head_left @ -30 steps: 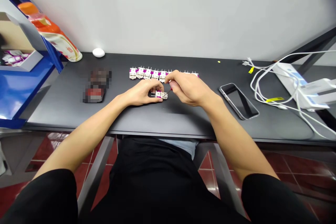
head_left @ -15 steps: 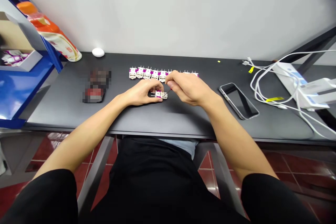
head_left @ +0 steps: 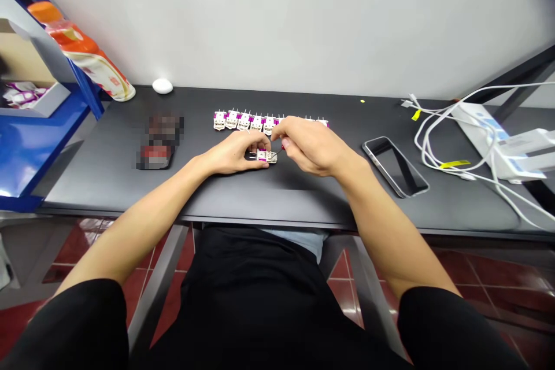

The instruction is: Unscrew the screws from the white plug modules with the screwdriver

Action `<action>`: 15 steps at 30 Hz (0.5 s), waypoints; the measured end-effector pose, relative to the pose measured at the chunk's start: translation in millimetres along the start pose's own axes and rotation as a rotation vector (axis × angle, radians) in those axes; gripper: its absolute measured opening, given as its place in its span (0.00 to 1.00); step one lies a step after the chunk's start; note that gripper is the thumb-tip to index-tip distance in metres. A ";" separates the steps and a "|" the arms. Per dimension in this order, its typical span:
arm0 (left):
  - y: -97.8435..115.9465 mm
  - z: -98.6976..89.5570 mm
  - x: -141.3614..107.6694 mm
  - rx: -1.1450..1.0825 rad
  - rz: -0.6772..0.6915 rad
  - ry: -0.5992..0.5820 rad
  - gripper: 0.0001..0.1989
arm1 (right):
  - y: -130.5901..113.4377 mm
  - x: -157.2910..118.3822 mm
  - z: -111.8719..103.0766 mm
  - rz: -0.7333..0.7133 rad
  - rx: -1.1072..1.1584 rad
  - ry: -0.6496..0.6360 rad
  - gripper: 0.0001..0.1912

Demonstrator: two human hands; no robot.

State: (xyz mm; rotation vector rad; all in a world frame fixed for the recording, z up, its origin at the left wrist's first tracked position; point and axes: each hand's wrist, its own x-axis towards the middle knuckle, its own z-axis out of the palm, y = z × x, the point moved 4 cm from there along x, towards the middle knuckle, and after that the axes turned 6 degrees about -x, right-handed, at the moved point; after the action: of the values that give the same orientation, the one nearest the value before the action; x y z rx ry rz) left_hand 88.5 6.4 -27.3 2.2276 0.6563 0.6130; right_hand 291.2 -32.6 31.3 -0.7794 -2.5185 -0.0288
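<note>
A small white-and-purple part with thin metal pins (head_left: 262, 155) lies on the dark desk, gripped between the thumb and fingers of my left hand (head_left: 240, 152). My right hand (head_left: 310, 146) is closed around a screwdriver (head_left: 282, 147); a bit of its red handle shows below the fingers. Its thin shaft slants down to the left, and the tip meets the right half of the part. Behind both hands stands a row of several similar white-and-purple parts (head_left: 243, 121); my right hand covers some of them.
To the right lie a phone (head_left: 395, 166), white cables (head_left: 427, 141) and a white box (head_left: 477, 133). An orange bottle (head_left: 93, 55), a white egg-shaped object (head_left: 162, 87) and a blurred dark object (head_left: 156, 141) are on the left. A carton (head_left: 47, 101) sits on a blue surface.
My right hand has turned slightly, so more of the screwdriver's red handle shows. The left hand and the part stay in place.
</note>
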 end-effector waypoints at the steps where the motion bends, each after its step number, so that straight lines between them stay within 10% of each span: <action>1: -0.1 0.0 0.0 0.001 0.001 0.000 0.14 | 0.4 -0.2 0.4 0.007 -0.001 -0.006 0.13; 15: 0.1 -0.3 0.7 0.004 0.000 -0.002 0.15 | 3.9 -2.2 2.8 0.114 -0.030 -0.023 0.13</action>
State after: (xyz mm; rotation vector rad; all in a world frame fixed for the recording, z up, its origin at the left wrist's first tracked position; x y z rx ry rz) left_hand 89.0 6.9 -26.9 2.2314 0.6563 0.6097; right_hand 293.6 -30.0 27.4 -0.9400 -2.4959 -0.0194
